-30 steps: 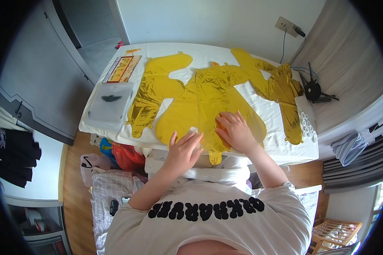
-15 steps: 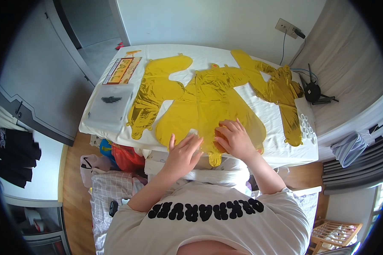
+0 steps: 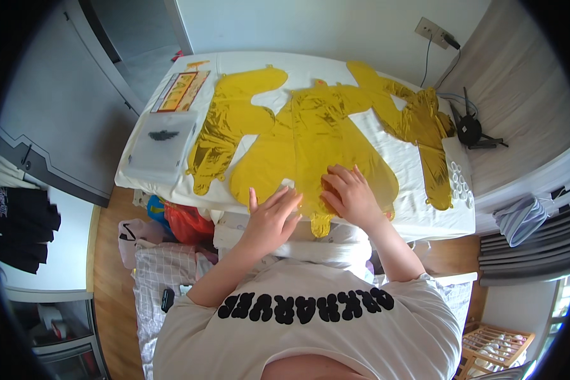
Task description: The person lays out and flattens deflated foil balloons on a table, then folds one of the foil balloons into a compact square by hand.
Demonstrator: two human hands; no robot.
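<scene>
Flat gold foil balloons lie across a white-covered table [image 3: 354,130]. The large middle foil balloon [image 3: 316,142] spreads before me, its small tab hanging over the near edge. My left hand [image 3: 272,218] is at the near edge of this balloon, fingers stretched and apart, holding nothing. On the same foil rests my right hand [image 3: 353,195], its fingers bent a little and spread, its palm side reflected in the shiny surface. Left of the middle one lies another foil balloon [image 3: 231,123], and a crumpled one [image 3: 418,120] reaches along the right side.
On the table's left lie a clear plastic case [image 3: 158,152] and a printed card pack [image 3: 180,92]. A black router [image 3: 470,130] with cables stands at the right, near several white rings [image 3: 460,183]. Below the near edge are a red bag [image 3: 190,221] and checked cloth [image 3: 161,272].
The view has shifted slightly, so the table sits a little higher in the picture. Both hands stay at nearly the same places on the foil, with only slight finger movement.
</scene>
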